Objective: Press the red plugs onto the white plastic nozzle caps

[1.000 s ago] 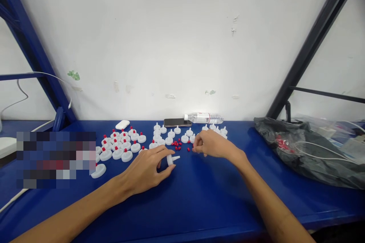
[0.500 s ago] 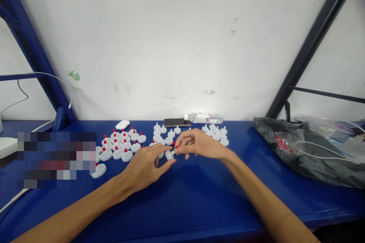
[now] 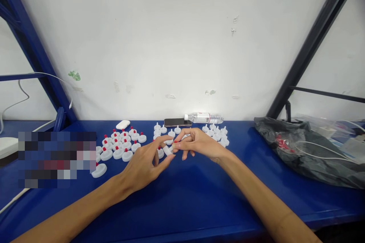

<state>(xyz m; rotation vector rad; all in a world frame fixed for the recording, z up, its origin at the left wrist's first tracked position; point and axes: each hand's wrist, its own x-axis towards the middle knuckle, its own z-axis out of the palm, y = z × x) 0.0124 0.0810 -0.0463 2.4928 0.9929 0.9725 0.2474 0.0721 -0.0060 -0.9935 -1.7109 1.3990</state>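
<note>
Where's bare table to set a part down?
Biggest bare patch: blue table between left forearm and right forearm, nearer the wearer than left hand and right hand. Another: between right forearm and dark bag. Crowded: back left with red-tipped caps; back centre with untipped white caps, phone and bottle.

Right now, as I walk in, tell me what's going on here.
A person's left hand holds a white nozzle cap while the right hand pinches a small red tip at its nozzle end. Red-tipped caps stand to the left; bare-nozzle caps stand beyond the hands and to the right.
</note>
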